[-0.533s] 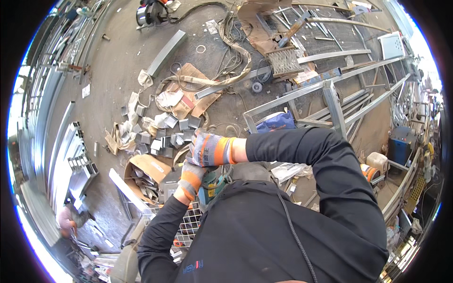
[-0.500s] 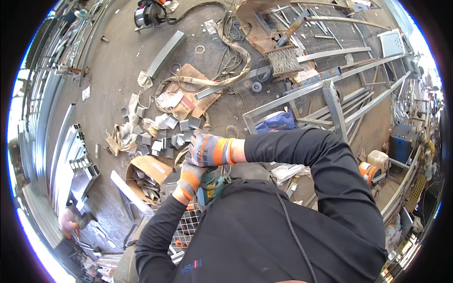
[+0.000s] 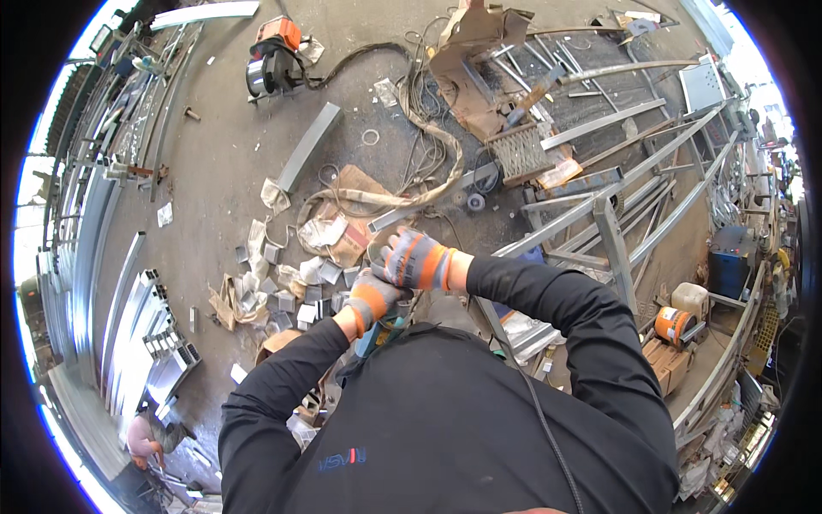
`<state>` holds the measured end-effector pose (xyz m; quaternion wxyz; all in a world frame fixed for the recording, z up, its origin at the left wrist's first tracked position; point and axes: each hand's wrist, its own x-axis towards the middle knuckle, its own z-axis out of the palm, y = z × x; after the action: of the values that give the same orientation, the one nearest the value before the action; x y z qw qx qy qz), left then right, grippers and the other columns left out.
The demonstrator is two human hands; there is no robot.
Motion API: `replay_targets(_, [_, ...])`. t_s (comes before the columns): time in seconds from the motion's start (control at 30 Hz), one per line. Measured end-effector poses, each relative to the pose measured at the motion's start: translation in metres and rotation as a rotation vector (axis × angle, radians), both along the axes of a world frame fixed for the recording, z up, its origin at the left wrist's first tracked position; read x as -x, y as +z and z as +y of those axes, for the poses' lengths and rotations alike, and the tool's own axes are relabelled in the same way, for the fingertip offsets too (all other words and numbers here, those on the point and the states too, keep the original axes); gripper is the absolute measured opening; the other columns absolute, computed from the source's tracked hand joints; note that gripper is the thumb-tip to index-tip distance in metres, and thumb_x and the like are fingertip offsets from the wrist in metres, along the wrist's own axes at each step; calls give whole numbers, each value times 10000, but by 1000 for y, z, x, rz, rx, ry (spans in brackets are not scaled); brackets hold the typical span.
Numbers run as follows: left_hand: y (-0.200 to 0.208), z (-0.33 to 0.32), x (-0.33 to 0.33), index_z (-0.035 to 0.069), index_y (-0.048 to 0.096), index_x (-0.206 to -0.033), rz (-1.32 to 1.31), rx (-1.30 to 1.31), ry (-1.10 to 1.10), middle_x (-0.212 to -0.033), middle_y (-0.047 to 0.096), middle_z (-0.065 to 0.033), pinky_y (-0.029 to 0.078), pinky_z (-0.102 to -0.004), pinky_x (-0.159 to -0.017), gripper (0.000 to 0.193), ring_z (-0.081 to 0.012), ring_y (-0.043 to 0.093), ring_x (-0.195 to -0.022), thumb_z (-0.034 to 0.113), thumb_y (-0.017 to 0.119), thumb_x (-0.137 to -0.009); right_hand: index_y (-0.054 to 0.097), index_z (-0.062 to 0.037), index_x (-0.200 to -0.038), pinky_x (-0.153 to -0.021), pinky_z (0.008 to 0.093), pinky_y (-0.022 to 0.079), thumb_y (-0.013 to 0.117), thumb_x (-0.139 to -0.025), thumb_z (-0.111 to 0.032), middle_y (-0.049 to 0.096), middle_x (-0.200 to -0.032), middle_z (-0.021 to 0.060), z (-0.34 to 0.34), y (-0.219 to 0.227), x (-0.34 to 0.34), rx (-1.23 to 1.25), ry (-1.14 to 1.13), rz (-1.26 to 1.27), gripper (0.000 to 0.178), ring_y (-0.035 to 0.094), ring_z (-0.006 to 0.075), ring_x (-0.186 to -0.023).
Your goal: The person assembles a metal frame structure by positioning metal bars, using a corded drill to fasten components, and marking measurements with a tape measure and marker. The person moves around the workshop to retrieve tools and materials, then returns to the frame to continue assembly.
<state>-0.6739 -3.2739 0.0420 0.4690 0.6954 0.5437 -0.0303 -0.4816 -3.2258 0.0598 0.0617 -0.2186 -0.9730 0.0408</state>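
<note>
My left hand (image 3: 374,296), in a grey and orange work glove, is closed in front of my chest. Pressed against it on the far right side is my right hand (image 3: 414,259), gloved alike, its fingers curled. Whatever the two hands grip between them is hidden, and I cannot make it out. Under the left wrist, part of a teal tool (image 3: 390,330) shows, mostly covered by my hands and jacket. Just beyond the hands lies a pile of short cut pieces of square metal tube (image 3: 330,272) among rags.
A flat piece of cardboard (image 3: 355,244) and a wrapped hose (image 3: 428,199) lie ahead. A welded metal frame (image 3: 610,231) stands right. Long metal profiles (image 3: 128,334) are stacked left, near a crouching person (image 3: 147,435). A wire reel (image 3: 270,73) sits at the far side.
The view has shifted, bringing more of the far floor into sight. Both hands, still together, appear slightly higher and farther right. The teal tool is more covered.
</note>
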Motion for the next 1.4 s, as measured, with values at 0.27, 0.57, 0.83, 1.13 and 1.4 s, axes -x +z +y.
replay_targets(0.27, [-5,95,58,97,807,-1135,93,55,-113,-1128,821,-242,600,-517,-964,480,-442,775,-1106,529,706,-952,729,-174,-1352,-744,458,580,598,-1083,-283,822,-1019,95,76,16,81,242,-187,-419,318,822,294,-895])
replay_targets(0.57, [-2,170,152,92,830,-1144,-168,-259,159,-1115,827,-226,627,-497,-914,453,-439,787,-1075,502,773,-961,798,-180,-1198,-868,427,609,655,-1036,-256,827,-1141,65,192,80,193,196,-105,-408,229,794,278,-1019])
replay_targets(0.83, [98,334,245,-5,737,-860,-1059,-198,509,-1030,771,-121,574,-359,-896,125,-208,719,-1008,50,842,-820,683,5,-1450,-1141,383,548,859,-940,-17,733,-1425,183,329,123,147,461,-644,876,539,699,266,-1316])
replay_targets(1.13, [57,627,166,9,688,-1013,-1411,181,977,-1093,740,-147,570,-435,-1076,97,-283,727,-1104,59,720,-936,498,9,-1640,-1272,584,389,975,-769,-530,658,-1520,237,550,22,94,398,-390,733,1130,603,469,-1430])
replay_targets(1.4, [82,922,84,41,759,-1229,-1150,249,1040,-1091,756,-76,628,-383,-971,217,-217,749,-1054,226,725,-1122,417,-65,-1728,-1247,562,439,945,-708,-285,524,-1664,231,803,19,2,185,-372,486,1169,589,414,-1472])
